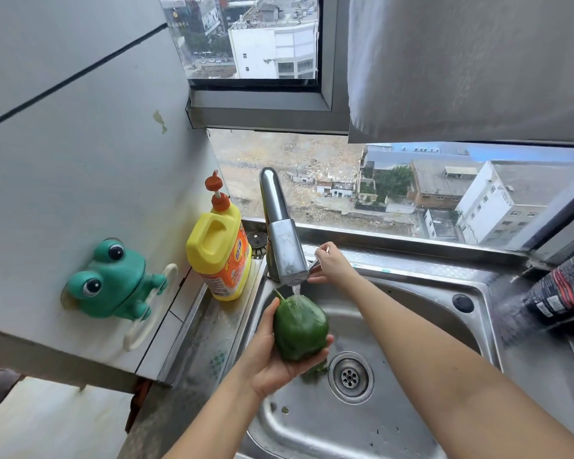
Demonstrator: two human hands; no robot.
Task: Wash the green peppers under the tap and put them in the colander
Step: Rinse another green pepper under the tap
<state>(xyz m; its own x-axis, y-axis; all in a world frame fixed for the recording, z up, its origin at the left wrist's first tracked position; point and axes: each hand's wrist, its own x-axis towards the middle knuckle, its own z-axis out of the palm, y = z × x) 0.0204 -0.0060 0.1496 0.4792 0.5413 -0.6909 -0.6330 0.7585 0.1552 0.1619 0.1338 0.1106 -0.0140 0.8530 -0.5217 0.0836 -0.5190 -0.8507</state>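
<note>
Water runs in a thin stream from the tap (284,240) onto the stem end of a green pepper (300,329), which the left hand (272,359) cradles over the sink (312,425), just left of the drain (350,377). The fingers (328,341) curl up round its right side and the thumb lies along its left, so the pepper sits clasped in the palm. The right hand (332,263) reaches to the far side of the spout, its fingers closed round the lever (315,266). A second green shape (315,369) shows on the sink floor under the left hand. It is probably another pepper, but it is mostly hidden. No colander is in view. The pepper looks light, firm and hollow, and its waxy skin is wet, so it is likely slippery. A broad cupped hold round the body seems safer than a pinch at the stem, which could snap. A yellow detergent bottle (217,256) stands on the sink's left ledge.
</note>
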